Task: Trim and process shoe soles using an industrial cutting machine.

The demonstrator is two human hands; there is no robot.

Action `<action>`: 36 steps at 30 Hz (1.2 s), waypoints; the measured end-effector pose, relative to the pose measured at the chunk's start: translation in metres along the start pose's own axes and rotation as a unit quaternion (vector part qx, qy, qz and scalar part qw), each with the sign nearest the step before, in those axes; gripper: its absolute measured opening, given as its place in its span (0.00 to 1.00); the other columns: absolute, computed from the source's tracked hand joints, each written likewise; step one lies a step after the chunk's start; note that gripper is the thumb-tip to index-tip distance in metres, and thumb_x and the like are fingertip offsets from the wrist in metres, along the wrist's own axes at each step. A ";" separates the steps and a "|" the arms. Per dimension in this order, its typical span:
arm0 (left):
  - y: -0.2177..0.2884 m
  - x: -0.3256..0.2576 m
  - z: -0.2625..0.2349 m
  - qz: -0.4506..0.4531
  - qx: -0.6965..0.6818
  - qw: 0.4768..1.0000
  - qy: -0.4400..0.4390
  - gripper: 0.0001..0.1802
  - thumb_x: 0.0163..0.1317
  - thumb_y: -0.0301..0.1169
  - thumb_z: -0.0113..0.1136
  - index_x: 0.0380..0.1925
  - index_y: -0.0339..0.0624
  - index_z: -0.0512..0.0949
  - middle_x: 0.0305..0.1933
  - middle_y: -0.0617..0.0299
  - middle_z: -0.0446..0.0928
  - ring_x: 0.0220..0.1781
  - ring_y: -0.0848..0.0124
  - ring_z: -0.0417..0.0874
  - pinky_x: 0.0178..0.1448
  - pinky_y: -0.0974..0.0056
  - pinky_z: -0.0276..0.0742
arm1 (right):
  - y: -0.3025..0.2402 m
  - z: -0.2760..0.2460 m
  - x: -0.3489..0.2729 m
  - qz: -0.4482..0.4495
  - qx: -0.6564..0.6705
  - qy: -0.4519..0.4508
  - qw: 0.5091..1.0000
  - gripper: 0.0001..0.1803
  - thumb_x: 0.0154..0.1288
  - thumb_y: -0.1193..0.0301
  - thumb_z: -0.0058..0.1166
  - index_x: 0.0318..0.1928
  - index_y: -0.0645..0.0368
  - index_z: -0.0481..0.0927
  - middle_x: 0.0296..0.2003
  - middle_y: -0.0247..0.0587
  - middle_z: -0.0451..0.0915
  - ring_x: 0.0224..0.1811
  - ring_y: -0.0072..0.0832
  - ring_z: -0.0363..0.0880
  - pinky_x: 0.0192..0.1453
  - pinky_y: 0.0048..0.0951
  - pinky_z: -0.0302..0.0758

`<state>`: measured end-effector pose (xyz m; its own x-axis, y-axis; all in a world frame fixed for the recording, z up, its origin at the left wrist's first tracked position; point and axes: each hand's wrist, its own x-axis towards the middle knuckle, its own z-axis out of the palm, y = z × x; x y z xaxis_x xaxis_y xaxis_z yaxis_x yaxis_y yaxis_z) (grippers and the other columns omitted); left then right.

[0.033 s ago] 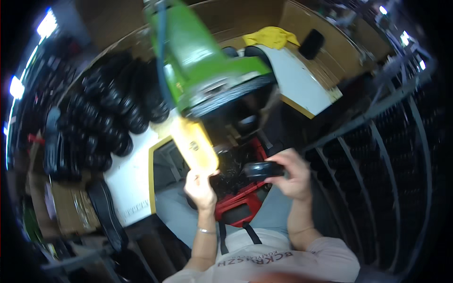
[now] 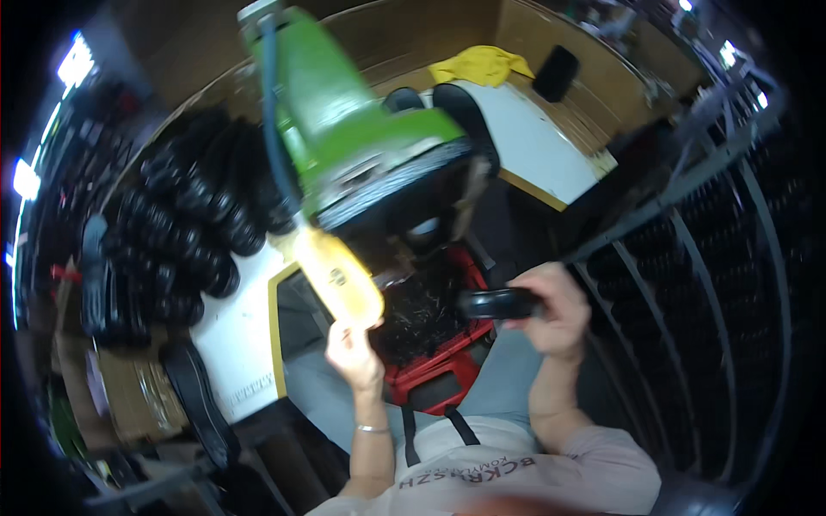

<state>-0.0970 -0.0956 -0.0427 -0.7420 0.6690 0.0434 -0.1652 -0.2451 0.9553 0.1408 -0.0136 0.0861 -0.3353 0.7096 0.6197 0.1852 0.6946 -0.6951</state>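
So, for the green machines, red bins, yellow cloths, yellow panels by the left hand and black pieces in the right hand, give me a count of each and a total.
Green machine: 1
Red bin: 1
Yellow cloth: 1
Yellow panel at the left hand: 1
Black piece in the right hand: 1
Total: 5

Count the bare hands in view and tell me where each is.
2. The left hand is at the lower end of the yellow piece; the right hand holds a black piece. The dark edges could hide others.
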 end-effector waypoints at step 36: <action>0.176 -0.039 -0.103 0.193 0.497 0.846 -0.021 0.20 0.42 0.17 0.67 0.39 0.33 0.76 0.37 0.51 0.76 0.39 0.58 0.78 0.48 0.62 0.74 | 0.146 0.046 0.006 0.228 0.217 -0.059 0.947 0.26 0.58 0.78 0.59 0.59 0.63 0.71 0.60 0.49 0.70 0.63 0.34 0.69 0.59 0.31 0.71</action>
<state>-0.1641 -0.2367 0.0937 -0.5891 0.7034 0.3979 0.7271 0.2465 0.6407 0.1231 0.0861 -0.0287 -0.4184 0.8878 0.1918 -0.0531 0.1869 -0.9809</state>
